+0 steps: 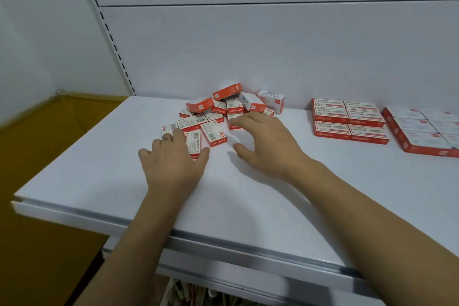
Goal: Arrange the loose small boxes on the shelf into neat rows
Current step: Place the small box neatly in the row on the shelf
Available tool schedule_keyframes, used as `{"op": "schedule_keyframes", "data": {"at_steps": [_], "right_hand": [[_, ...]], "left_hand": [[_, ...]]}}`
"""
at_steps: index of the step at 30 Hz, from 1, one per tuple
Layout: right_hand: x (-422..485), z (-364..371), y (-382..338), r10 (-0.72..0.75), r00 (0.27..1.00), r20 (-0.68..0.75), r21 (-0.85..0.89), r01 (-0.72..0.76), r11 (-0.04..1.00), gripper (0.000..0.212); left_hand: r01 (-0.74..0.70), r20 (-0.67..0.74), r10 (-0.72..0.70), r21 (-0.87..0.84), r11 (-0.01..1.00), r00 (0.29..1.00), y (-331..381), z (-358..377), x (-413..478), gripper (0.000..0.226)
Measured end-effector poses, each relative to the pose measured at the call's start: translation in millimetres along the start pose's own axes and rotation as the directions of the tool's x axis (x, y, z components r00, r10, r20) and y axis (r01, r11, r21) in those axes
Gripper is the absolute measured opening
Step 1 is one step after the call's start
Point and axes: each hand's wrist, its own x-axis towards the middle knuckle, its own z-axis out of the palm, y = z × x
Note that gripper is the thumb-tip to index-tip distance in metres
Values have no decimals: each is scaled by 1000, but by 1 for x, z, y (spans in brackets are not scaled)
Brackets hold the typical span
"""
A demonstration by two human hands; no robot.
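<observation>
shelf (99, 169) | left hand (173, 159) flat, fingers spread on the heap's near-left boxes | loose small boxes (234, 107) heaped mid-shelf (red and white) | right hand (268, 141) spread, fingertips touching heap | neat block (347, 122) of 6 boxes, right

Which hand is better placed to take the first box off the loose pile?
Left. The left hand rests on the box at the near edge of the pile, thumb beside it. The right hand hovers open, fingertips only reaching the pile's side.
</observation>
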Motion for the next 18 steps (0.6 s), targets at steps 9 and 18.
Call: {"op": "schedule_keyframes", "data": {"at_steps": [9,18], "right_hand": [[-2,0,0,-6,1000,11,12,6,1000,51],[5,-6,11,37,999,-4,52,-37,998,50]], "left_hand": [[-6,-81,-16,-257,966,997,-2,-4,-2,46],[-69,-200,-41,-510,857,979,2,-13,-2,48]]}}
